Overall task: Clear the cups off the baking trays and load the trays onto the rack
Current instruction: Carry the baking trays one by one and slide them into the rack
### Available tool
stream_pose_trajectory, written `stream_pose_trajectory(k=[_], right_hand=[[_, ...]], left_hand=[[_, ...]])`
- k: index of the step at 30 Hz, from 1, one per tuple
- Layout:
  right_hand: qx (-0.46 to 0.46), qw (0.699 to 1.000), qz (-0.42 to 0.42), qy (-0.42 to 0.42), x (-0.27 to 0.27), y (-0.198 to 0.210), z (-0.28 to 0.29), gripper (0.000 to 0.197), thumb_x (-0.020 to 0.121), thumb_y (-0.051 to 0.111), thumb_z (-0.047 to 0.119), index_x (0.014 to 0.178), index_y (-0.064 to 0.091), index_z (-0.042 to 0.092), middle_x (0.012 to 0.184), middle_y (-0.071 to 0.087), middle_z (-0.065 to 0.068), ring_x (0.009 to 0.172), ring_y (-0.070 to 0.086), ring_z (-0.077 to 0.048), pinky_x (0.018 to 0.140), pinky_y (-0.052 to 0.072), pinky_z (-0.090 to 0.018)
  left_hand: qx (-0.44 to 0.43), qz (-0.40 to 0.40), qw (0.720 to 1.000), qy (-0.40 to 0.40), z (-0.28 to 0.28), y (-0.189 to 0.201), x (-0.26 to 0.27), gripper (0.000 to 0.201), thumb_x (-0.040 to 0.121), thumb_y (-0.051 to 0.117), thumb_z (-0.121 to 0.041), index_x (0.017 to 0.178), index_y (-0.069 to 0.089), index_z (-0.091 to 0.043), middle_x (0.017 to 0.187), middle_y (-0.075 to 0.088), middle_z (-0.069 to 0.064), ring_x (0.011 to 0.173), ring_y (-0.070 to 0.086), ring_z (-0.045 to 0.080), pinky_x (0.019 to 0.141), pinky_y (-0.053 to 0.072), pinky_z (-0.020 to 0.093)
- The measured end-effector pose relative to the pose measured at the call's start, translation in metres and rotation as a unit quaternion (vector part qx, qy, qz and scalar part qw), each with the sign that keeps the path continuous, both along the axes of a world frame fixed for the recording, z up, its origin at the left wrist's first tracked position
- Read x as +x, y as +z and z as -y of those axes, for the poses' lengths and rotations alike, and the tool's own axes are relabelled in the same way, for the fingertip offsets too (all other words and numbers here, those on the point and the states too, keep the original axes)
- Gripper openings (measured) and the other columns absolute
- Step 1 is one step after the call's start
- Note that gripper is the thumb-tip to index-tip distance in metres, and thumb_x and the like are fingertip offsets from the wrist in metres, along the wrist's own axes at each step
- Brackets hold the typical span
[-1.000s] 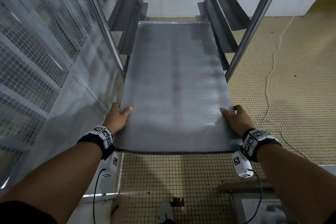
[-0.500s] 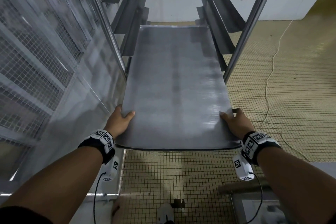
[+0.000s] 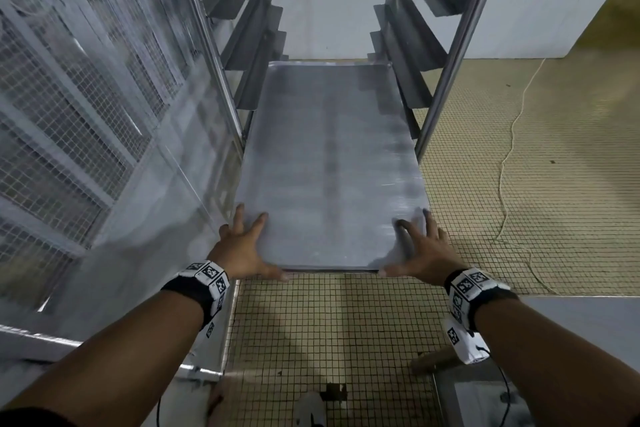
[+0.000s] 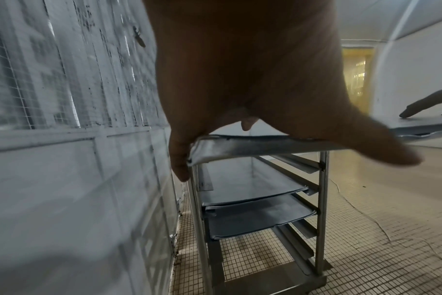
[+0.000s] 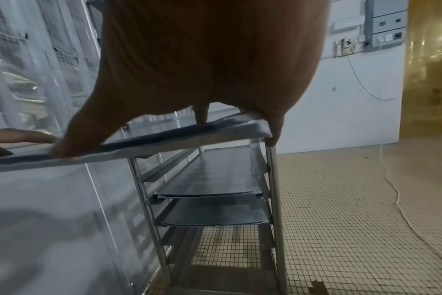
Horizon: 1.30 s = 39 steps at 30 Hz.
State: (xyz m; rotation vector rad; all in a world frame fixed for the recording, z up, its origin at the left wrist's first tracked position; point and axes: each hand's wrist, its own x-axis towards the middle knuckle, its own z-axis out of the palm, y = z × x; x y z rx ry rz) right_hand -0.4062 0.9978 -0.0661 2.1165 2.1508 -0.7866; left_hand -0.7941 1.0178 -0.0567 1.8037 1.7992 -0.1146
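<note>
An empty grey baking tray (image 3: 329, 166) lies partly inside the metal rack (image 3: 450, 55), its far end between the side rails and its near end sticking out. My left hand (image 3: 242, 246) lies splayed on the tray's near left corner, thumb along the front edge. My right hand (image 3: 420, 250) does the same on the near right corner. The left wrist view shows the left hand (image 4: 240, 79) over the tray rim (image 4: 253, 147). Two more trays (image 5: 215, 175) (image 5: 220, 213) sit on lower rails. No cups are in view.
A mesh-panelled metal wall (image 3: 86, 114) runs close along the rack's left side. A thin cable (image 3: 509, 156) trails over the tiled floor on the right. A grey surface corner (image 3: 571, 315) shows under my right forearm. Empty rails (image 3: 408, 28) stand above the tray.
The tray has slid deeper into the rack. Both hands have gone from holding its near sides to lying splayed on its near corners, thumbs on the front edge.
</note>
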Motion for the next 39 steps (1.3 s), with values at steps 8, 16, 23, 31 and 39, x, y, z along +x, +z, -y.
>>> stream_pose_trajectory(k=[8,16,23,31,39], right_hand=[[-0.013,1.0,0.027,0.002,-0.005,0.004,0.009,0.122,0.052,0.074,0.084,0.151,0.012,0.049,0.167,-0.006,-0.006,0.15,-0.002,-0.048,0.116,0.019,-0.064],[0.062,0.993,0.048,0.091,-0.022,0.002,0.008,0.103,0.072,0.065,0.077,0.155,0.024,0.032,0.166,0.016,0.002,0.154,0.006,-0.024,0.125,0.006,-0.047],[0.065,0.988,0.035,0.138,-0.056,0.002,-0.001,0.101,0.079,0.066,0.068,0.157,0.02,0.025,0.168,0.011,0.003,0.154,0.003,-0.019,0.124,0.006,-0.038],[0.073,0.979,0.052,0.185,-0.084,-0.011,-0.019,0.104,0.079,0.065,0.068,0.159,0.017,0.02,0.168,0.012,0.002,0.154,0.006,-0.017,0.125,0.007,-0.035],[0.1,0.979,0.054,0.172,-0.088,-0.008,-0.039,0.096,0.08,0.062,0.071,0.155,0.026,0.022,0.166,0.018,0.002,0.153,0.012,-0.018,0.125,0.013,-0.037]], left_hand=[[0.049,-0.075,0.995,-0.051,0.007,-0.015,0.002,0.139,0.046,0.073,-0.087,0.158,0.006,-0.04,0.167,-0.013,-0.002,0.151,-0.009,0.041,0.119,0.018,0.063],[0.115,-0.088,0.98,-0.139,0.003,-0.02,0.024,0.114,0.063,0.07,-0.078,0.156,0.023,-0.032,0.167,0.008,-0.001,0.153,0.001,0.025,0.12,0.015,0.059],[0.11,-0.101,0.969,-0.196,-0.007,-0.019,0.045,0.121,0.064,0.066,-0.082,0.157,0.019,-0.023,0.168,0.004,0.002,0.154,-0.001,0.026,0.122,0.012,0.057],[0.135,-0.104,0.947,-0.271,-0.021,-0.015,0.061,0.11,0.069,0.068,-0.073,0.155,0.027,-0.016,0.166,0.016,0.006,0.152,0.011,0.025,0.121,0.017,0.047],[0.19,-0.075,0.936,-0.287,-0.044,-0.016,0.052,0.099,0.07,0.06,-0.075,0.147,0.04,-0.016,0.16,0.028,0.005,0.148,0.019,0.027,0.119,0.024,0.048]])
